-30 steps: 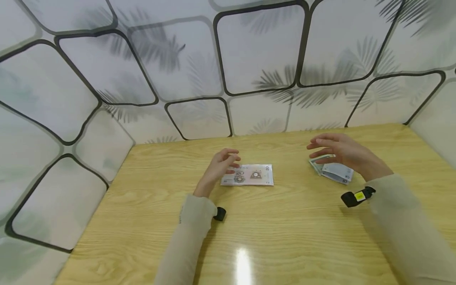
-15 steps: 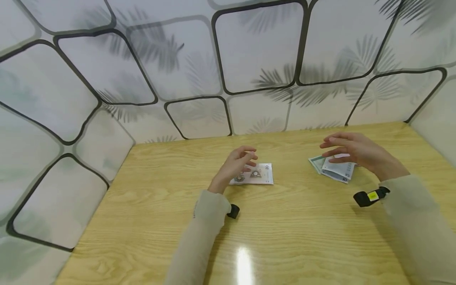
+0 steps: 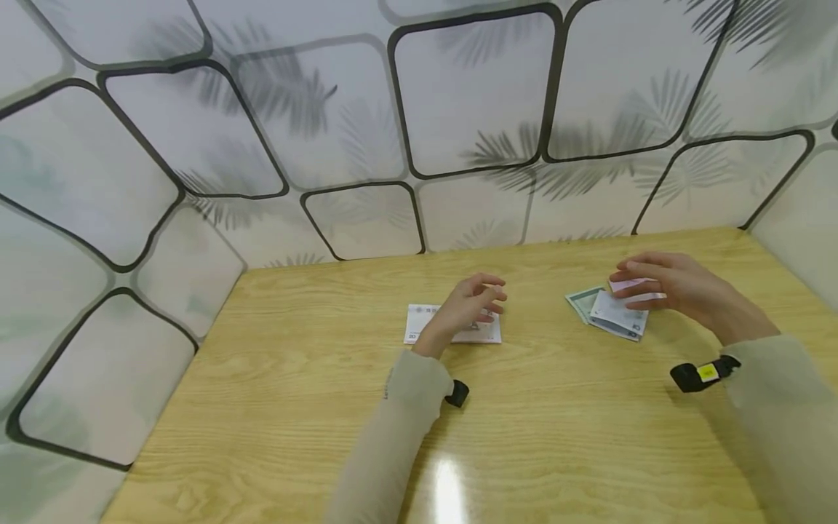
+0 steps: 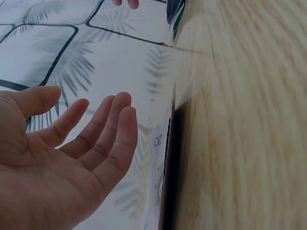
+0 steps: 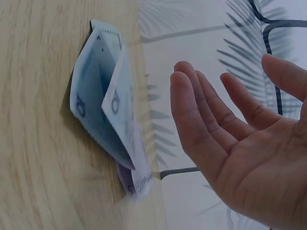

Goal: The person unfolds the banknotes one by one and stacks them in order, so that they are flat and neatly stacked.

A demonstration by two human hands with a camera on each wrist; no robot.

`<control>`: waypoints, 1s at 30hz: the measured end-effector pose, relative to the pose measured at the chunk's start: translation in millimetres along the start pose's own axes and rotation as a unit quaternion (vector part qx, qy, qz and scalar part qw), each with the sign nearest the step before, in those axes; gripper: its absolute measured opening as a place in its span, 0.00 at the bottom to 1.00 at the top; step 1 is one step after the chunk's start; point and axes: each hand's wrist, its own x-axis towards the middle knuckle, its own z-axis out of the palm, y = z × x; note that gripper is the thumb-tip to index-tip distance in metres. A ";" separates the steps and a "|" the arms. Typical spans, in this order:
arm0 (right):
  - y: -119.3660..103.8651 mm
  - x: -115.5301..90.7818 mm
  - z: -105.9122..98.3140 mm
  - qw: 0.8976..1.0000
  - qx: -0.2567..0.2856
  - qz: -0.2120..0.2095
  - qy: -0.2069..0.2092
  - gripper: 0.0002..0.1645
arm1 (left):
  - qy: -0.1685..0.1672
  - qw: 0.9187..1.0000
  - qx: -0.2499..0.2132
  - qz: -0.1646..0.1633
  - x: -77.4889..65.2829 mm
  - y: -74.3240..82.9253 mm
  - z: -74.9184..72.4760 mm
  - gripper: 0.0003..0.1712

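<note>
A flat banknote (image 3: 417, 322), with 20 printed on it in the earlier head frames, lies mid-table, partly hidden by my left hand (image 3: 463, 311). That hand hovers above it, fingers relaxed and holding nothing. In the left wrist view a gap shows between the fingers (image 4: 120, 139) and the note (image 4: 157, 167). Farther right, my right hand (image 3: 684, 292) hovers over a small group of notes, its fingers loosely bent and bare. The group has a folded blue 10 note (image 3: 617, 317), a green note (image 3: 583, 302) and a purplish note (image 5: 139, 177), partly covered.
The wooden table (image 3: 275, 407) runs back to a patterned wall (image 3: 471, 109) with leaf prints. A side wall (image 3: 85, 349) stands along the left edge. Each wrist wears a black camera (image 3: 697, 375). Bare wood separates the two groups of notes.
Both hands have drifted right. The left hand now covers the right part of the flat note and bares its left end. The right hand has uncovered more of the blue and green notes.
</note>
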 end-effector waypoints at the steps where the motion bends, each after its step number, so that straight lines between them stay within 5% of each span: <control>1: 1.2 -1.2 -1.5 1.000 -0.002 0.001 -0.002 0.12 | -0.001 1.000 0.001 0.000 0.9 0.3 1.8 0.23; 11: 8.4 -10.5 -13.9 1.000 -0.009 -0.006 0.011 0.16 | -0.014 1.000 -0.010 0.004 10.4 5.1 15.1 0.23; 17: 13.4 -17.4 -20.8 0.999 0.034 -0.016 0.019 0.19 | -0.026 0.999 -0.021 0.002 15.4 7.2 26.9 0.23; 30: 20.6 -18.9 -28.8 0.999 0.011 0.021 0.029 0.16 | -0.035 0.999 -0.035 -0.001 28.1 11.9 48.1 0.21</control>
